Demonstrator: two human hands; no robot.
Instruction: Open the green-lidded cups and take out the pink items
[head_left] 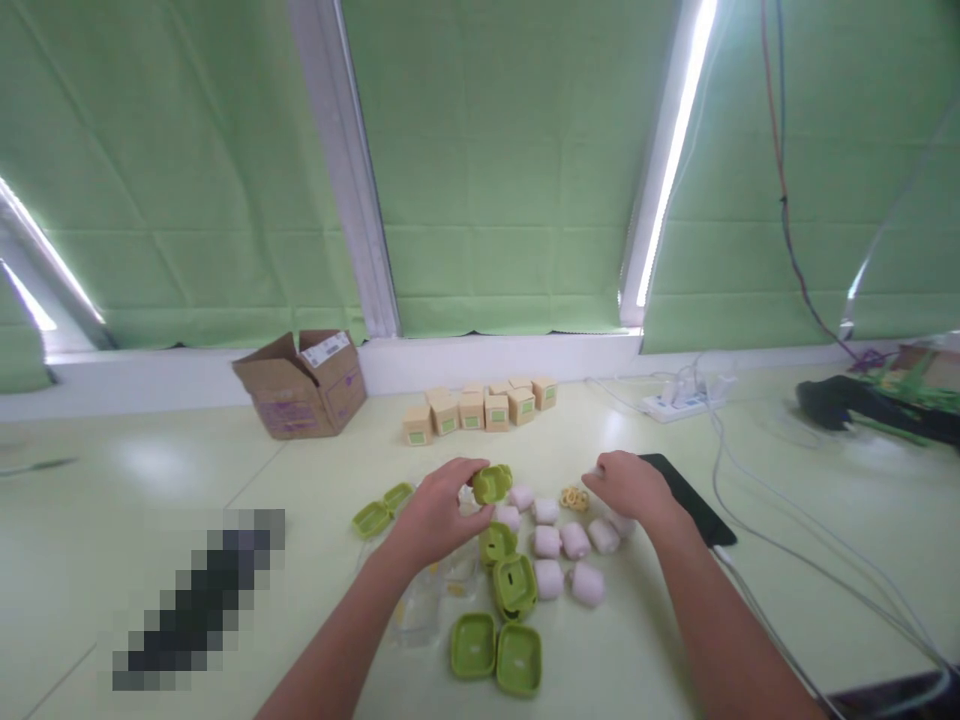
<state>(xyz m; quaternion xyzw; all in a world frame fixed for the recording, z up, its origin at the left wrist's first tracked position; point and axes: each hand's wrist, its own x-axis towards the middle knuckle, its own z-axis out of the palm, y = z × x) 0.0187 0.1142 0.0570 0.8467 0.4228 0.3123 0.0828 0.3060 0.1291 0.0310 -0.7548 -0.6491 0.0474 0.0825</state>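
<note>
My left hand (439, 508) is closed on a small green hinged case (492, 484), held above the table with its hollow side showing. Below it lie other green cases: one pair of halves (514, 585) beneath the hand, a wide-open case (474, 647) near the front, and another open case (373, 519) to the left. My right hand (630, 484) is pinched beside a small heap of yellow rings (574, 499); a whitish bit shows at its fingertips, too small to name. Several pale pink rounded pieces (575, 541) lie between and below the hands.
Clear plastic packs (417, 610) lie left of the green cases. Small tan boxes (471, 410) stand in a cluster behind, with an open cardboard box (304, 385) at back left. A black tablet (690, 499), white cables (739, 470) and a power strip (675, 404) are right.
</note>
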